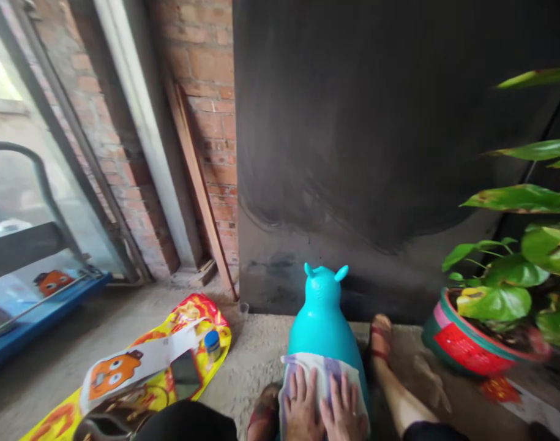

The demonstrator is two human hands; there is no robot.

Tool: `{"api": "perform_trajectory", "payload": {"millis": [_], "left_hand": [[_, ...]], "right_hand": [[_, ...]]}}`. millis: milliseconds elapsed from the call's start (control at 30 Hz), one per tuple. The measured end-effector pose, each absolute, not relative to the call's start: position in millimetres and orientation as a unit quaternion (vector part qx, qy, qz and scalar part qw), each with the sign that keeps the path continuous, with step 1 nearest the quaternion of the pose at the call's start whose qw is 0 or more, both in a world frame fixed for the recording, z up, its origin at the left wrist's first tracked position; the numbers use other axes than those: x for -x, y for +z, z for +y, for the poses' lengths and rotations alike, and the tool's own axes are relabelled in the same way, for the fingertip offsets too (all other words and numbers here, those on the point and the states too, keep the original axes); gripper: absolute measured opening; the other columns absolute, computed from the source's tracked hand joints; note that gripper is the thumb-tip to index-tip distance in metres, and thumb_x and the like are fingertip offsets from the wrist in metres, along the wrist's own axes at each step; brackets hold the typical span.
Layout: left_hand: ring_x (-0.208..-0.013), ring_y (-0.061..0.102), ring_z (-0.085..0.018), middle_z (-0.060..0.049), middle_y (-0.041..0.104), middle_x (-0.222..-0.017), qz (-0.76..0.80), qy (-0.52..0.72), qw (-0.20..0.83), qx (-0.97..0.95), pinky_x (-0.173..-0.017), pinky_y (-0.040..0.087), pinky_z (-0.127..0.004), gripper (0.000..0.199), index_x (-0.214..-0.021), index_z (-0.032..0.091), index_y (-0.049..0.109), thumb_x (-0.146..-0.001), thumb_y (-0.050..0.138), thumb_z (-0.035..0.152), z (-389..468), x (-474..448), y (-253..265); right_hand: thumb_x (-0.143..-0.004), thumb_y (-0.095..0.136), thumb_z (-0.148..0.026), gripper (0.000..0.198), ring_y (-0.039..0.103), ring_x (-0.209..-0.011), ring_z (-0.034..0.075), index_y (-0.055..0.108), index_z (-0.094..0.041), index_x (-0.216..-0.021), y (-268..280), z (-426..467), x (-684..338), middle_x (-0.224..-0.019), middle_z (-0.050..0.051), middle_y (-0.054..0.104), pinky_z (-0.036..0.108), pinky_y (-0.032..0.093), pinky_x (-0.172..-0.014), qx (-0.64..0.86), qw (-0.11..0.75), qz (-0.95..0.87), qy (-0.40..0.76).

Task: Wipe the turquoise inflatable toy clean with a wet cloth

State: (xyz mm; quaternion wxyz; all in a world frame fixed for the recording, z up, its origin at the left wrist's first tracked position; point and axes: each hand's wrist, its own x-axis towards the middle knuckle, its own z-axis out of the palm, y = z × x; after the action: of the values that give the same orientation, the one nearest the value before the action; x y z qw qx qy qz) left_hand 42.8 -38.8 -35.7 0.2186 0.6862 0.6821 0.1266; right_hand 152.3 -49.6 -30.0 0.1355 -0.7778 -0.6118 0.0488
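A turquoise inflatable animal toy with two small ears stands between my feet, facing the dark panel. Over its back lies a white and purple cloth. My left hand rests flat on the cloth, fingers stretched forward. Beside it, my right hand also lies flat on the cloth, fingers slightly spread, with a ring on one finger. Neither hand grips anything. The toy's rear part is hidden beneath the cloth and my hands.
Left on the floor, a yellow-red plastic sheet holds a blue-capped jar, a phone-like dark tablet and an orange cartoon cutout. A potted plant stands right. Ahead is a black panel; a blue cart stands far left.
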Motion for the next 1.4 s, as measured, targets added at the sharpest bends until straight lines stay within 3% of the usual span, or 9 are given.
{"api": "perform_trajectory", "payload": {"millis": [200, 467, 667, 967, 1167, 1400], "left_hand": [[-0.143, 0.017, -0.030, -0.003, 0.017, -0.156, 0.698, 0.094, 0.158, -0.692, -0.106, 0.031, -0.061, 0.055, -0.140, 0.040, 0.024, -0.088, 0.039, 0.032, 8.7, -56.7, -38.6], [-0.144, 0.010, -0.031, -0.007, 0.009, -0.157, 0.674, 0.071, 0.116, -0.726, -0.108, 0.028, -0.060, 0.052, -0.143, 0.037, 0.017, -0.093, 0.030, 0.025, 82.2, -70.7, -2.0], [-0.144, 0.008, -0.028, -0.007, 0.008, -0.157, 0.686, 0.036, 0.136, -0.714, -0.110, 0.026, -0.057, 0.053, -0.143, 0.037, 0.015, -0.094, 0.030, 0.026, 82.9, -74.8, 12.6], [-0.143, 0.016, -0.024, -0.003, 0.014, -0.156, 0.715, -0.058, 0.138, -0.682, -0.109, 0.029, -0.053, 0.052, -0.141, 0.039, 0.017, -0.092, 0.029, 0.028, 24.1, -74.3, 24.7], [-0.142, 0.022, -0.026, -0.006, 0.020, -0.154, 0.718, -0.021, 0.085, -0.690, -0.107, 0.029, -0.058, 0.051, -0.140, 0.037, 0.026, -0.090, 0.026, 0.027, -20.0, -71.9, 22.8], [-0.142, 0.022, -0.027, -0.006, 0.020, -0.154, 0.704, -0.020, 0.058, -0.707, -0.104, 0.033, -0.055, 0.053, -0.141, 0.035, 0.026, -0.088, 0.032, 0.031, -44.4, -67.7, 28.5]], "right_hand": [[-0.093, 0.029, -0.039, 0.054, 0.020, -0.140, 0.033, 0.031, -0.022, -0.144, 0.4, 1.6, -154.8, -0.153, 0.009, 0.017, 0.062, 0.030, -0.103, 0.789, 0.029, -0.609, 0.078], [-0.095, 0.026, -0.039, 0.059, 0.003, -0.142, 0.030, 0.013, -0.019, -0.148, 7.4, 78.7, -163.0, -0.155, 0.009, 0.001, 0.060, 0.023, -0.108, 0.794, 0.057, -0.604, 0.051], [-0.094, 0.026, -0.038, 0.059, 0.006, -0.142, 0.031, 0.013, -0.019, -0.148, 11.5, 82.2, -163.0, -0.155, 0.009, 0.003, 0.059, 0.024, -0.108, 0.790, 0.080, -0.604, 0.066], [-0.092, 0.030, -0.039, 0.056, 0.018, -0.140, 0.031, 0.027, -0.021, -0.145, 21.6, 19.2, -156.0, -0.153, 0.009, 0.015, 0.060, 0.031, -0.104, 0.806, 0.064, -0.575, 0.122], [-0.090, 0.036, -0.036, 0.054, 0.020, -0.139, 0.031, 0.033, -0.024, -0.143, 15.5, -21.6, -151.9, -0.153, 0.008, 0.020, 0.061, 0.032, -0.103, 0.808, 0.084, -0.570, 0.123], [-0.090, 0.034, -0.030, 0.055, 0.020, -0.140, 0.029, 0.029, -0.024, -0.145, 23.2, -51.5, -153.6, -0.153, 0.007, 0.020, 0.054, 0.041, -0.099, 0.802, 0.083, -0.569, 0.163]]}}
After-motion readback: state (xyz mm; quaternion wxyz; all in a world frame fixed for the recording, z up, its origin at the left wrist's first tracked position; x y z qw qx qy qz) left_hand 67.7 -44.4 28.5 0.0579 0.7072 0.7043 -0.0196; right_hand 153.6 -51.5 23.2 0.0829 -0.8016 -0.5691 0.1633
